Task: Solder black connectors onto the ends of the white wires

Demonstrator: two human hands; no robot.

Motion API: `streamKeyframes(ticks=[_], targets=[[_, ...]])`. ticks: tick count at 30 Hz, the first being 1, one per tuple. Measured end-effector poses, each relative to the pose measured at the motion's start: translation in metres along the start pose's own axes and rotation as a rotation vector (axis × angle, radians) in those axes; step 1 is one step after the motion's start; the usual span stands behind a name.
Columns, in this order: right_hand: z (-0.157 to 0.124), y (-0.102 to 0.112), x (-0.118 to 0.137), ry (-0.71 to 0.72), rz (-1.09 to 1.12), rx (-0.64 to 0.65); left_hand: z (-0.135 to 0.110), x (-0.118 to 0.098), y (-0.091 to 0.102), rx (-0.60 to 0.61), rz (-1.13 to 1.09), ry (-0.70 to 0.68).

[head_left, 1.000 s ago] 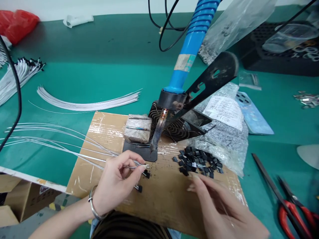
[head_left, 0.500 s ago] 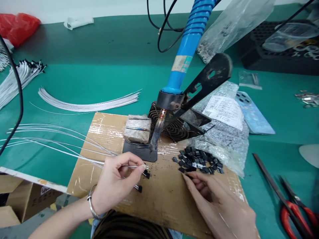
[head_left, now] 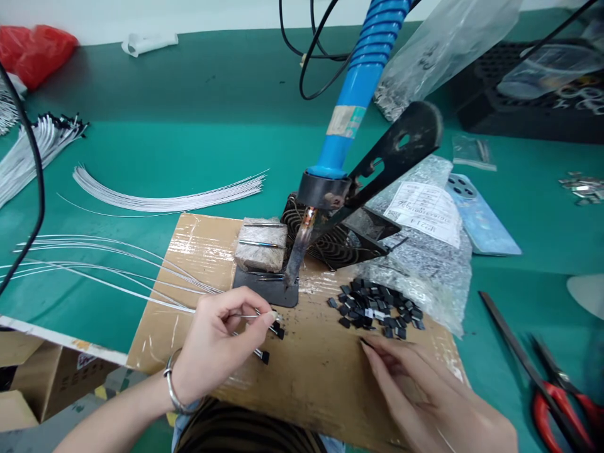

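My left hand (head_left: 226, 340) is closed in a pinch on a thin white wire (head_left: 243, 315), whose pale tip pokes out past thumb and forefinger. Black-ended white wires lie under and beside this hand, with black caps (head_left: 277, 330) showing close to the fingertips. On the cardboard, a heap of small black plastic pieces (head_left: 372, 302) is spread out. My right hand (head_left: 425, 390) is just in front of that heap, thumb and forefinger pressed together. A dark speck shows at its fingertips, too small to make out. Left of centre, a soldering iron (head_left: 298, 251) points tip down over a dark pad (head_left: 271, 292).
The blue iron handle (head_left: 349, 100) sits in a black holder. Behind it stand a black fan (head_left: 330, 242) and a bubble-wrap bag (head_left: 429, 264). Red-handled scissors (head_left: 550, 402) and a phone (head_left: 486, 217) lie right. A bundle of white wires (head_left: 165, 200) lies at left.
My right hand has shifted right and slightly toward me, its fingertips drawing off the edge of the black heap. My left hand has barely moved and keeps hold of the wire.
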State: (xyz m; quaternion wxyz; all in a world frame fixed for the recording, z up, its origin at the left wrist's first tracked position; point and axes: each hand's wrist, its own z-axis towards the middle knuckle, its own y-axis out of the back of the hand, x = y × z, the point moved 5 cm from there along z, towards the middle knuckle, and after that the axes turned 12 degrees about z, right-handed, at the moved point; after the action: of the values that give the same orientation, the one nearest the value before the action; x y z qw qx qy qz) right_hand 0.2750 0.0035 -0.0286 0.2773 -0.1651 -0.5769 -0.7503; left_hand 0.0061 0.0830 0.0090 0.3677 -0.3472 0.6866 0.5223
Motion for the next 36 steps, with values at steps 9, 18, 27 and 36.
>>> streamKeyframes(ticks=[9,18,27,36], targets=[[0.001,-0.011,0.008,-0.41,0.34,-0.15,0.001,-0.001,0.0,0.028,0.008,0.044],[0.023,-0.034,0.043,-0.63,0.846,-0.185,-0.001,0.001,0.001,0.033,0.078,0.094],[0.042,-0.036,0.065,-0.547,0.961,-0.233,-0.003,-0.001,0.001,-0.024,0.042,0.058],[0.046,-0.05,0.082,-0.781,1.198,-0.221,-0.002,-0.011,0.0,0.083,-0.025,0.072]])
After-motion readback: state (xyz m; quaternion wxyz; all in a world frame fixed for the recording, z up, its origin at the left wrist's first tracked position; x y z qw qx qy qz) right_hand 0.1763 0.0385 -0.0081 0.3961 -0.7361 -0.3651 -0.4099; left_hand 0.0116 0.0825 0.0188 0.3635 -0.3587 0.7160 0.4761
